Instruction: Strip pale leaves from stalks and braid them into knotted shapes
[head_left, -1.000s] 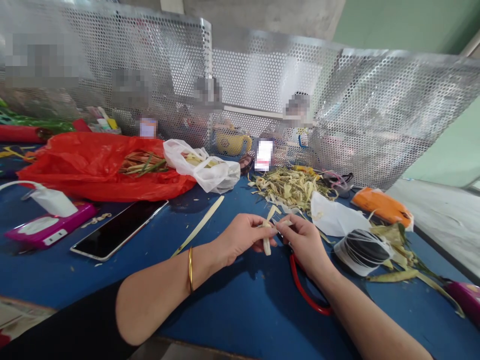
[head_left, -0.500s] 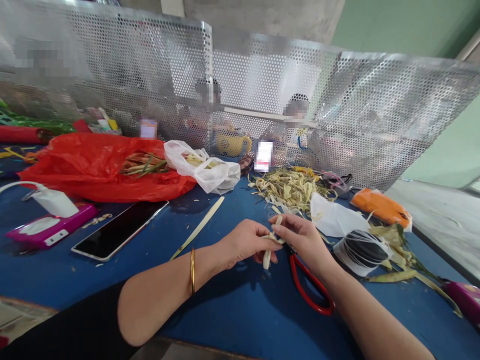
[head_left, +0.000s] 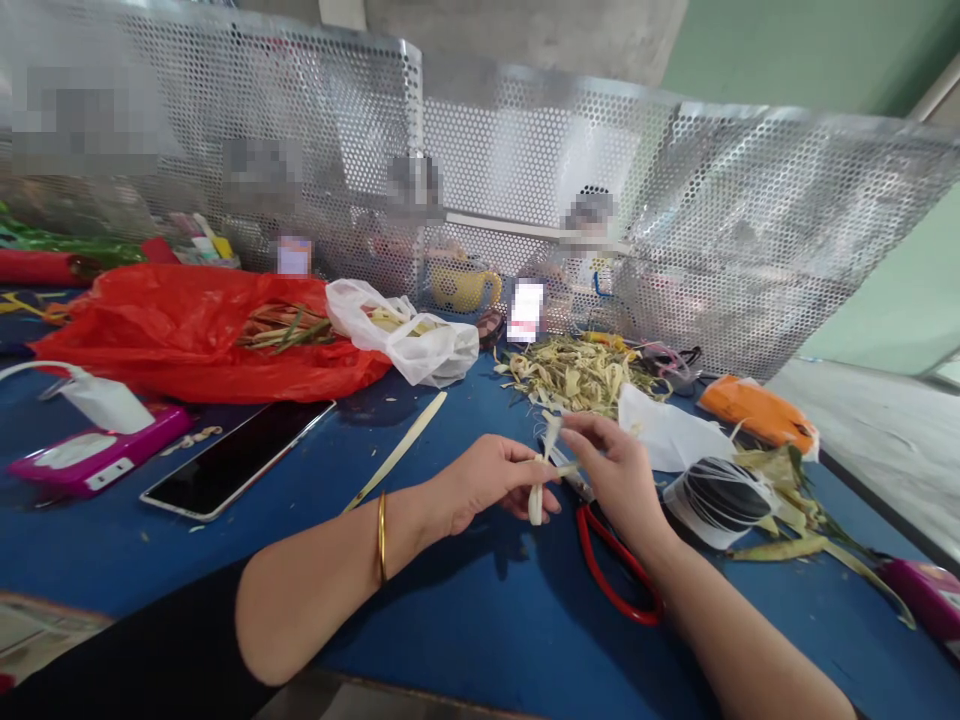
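Between thumb and fingers, my left hand [head_left: 499,480] pinches a folded pale leaf-strip piece [head_left: 536,503], whose ends stick out upward and to the right. My right hand [head_left: 611,465] is beside its upper end, fingers curled; whether they grip the strip is hard to make out. Red-handled scissors [head_left: 600,560] lie on the blue table under my right hand, blades partly covered. A long pale strip [head_left: 405,445] lies left of my hands. Behind them is a heap of dry leaf scraps [head_left: 577,372].
A black phone [head_left: 238,460], purple power strip [head_left: 105,455], red bag [head_left: 165,340] and white bag [head_left: 420,345] are left. A white paper [head_left: 671,428], thread spool [head_left: 716,503] and orange packet [head_left: 757,412] are right. Behind the perforated screen [head_left: 525,140] are people.
My right hand has shifted slightly right and up, away from the strip piece. The piece's upper end now stands out more, and the scissor blades show more.
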